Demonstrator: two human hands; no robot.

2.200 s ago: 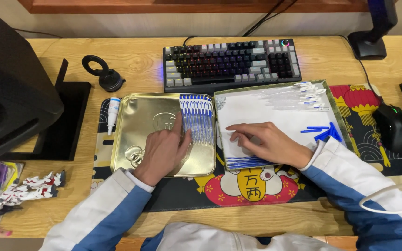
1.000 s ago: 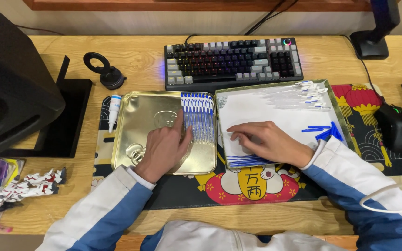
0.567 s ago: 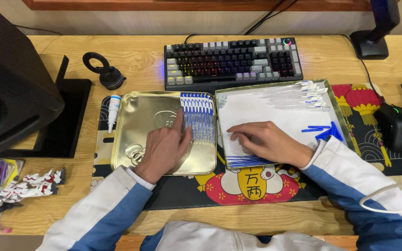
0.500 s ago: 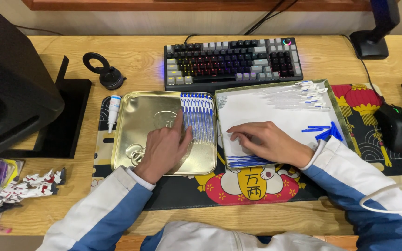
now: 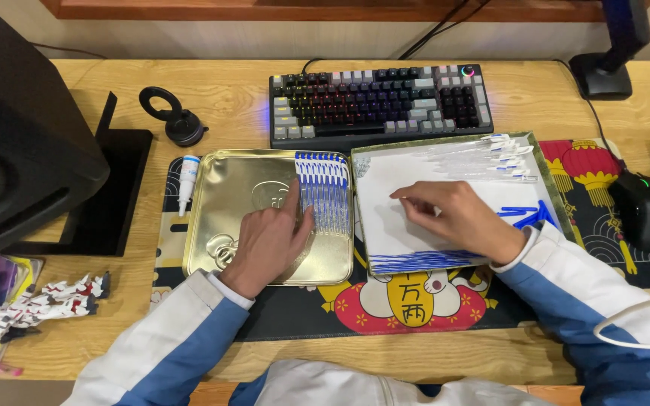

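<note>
- Left hand [image 5: 268,240] flat, palm down, inside gold tin [image 5: 223,225]; fingers [image 5: 293,203] stretched out and loosely together, gripping nothing.
- Fingertips touching left edge of blue-and-white strip row [image 5: 323,192], which stands along tin's right side, just right of index finger.
- Embossed tin floor bare to left of and beyond knuckles.
- Right hand [image 5: 460,218] resting on white sheet [image 5: 385,218] in second tray [image 5: 539,162]; fingers curled, thumb and index tip [image 5: 399,197] pinched close at hand's left end. Cannot tell whether anything small sits between them.
- Clear tubes with blue caps [image 5: 483,154] fanned just beyond right knuckles, near tray's far edge.
- Loose blue pieces [image 5: 524,214] lying just right of that hand, near wrist.
- Stack of blue-edged strips [image 5: 415,261] at tray's near edge, just under palm side of right hand.
- Both trays side by side on patterned mat [image 5: 415,308], touching or nearly so between the two hands.
- Keyboard [image 5: 381,101] beyond both sets of fingertips, apart from trays.
- Small white bottle [image 5: 187,180] lying just left of tin, well left of left fingers.
- Mouse [image 5: 645,210] right of right forearm, off tray.
- Black speaker [image 5: 16,143] far left; toy figure [image 5: 39,301] near left sleeve's outer side.
</note>
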